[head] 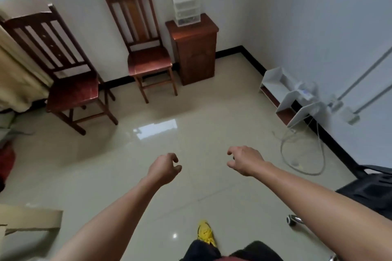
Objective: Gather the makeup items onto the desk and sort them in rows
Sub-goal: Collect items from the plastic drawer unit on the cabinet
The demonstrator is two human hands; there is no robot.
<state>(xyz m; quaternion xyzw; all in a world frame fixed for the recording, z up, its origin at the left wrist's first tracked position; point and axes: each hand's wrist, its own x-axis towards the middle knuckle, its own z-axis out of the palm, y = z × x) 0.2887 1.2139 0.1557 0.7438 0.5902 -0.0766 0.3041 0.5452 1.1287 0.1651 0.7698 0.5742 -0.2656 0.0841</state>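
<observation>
Above the tiled floor (127, 154), the left hand (164, 168) and right hand (244, 160) are hovering loosely curled, holding nothing. Far ahead, a clear drawer organizer (186, 4), possibly holding makeup items (187, 20), is sitting atop a wooden cabinet (195, 48) beside a chair (148, 59).

Both arms are held out over the tiled floor (118, 154). The left hand (164, 167) and the right hand (244, 160) are kept slightly apart, fingers loosely curled, and nothing is held in either. Well beyond the hands, a clear drawer organiser (186, 9) is set on a wooden cabinet (194, 48). Beyond the left hand, a far chair (148, 57) and a near chair (67, 87) are placed along the wall. Right of the right hand, a white rack (290, 99) and a looped cable (303, 154) are seen. A yellow shoe (204, 232) is seen beneath the hands.
</observation>
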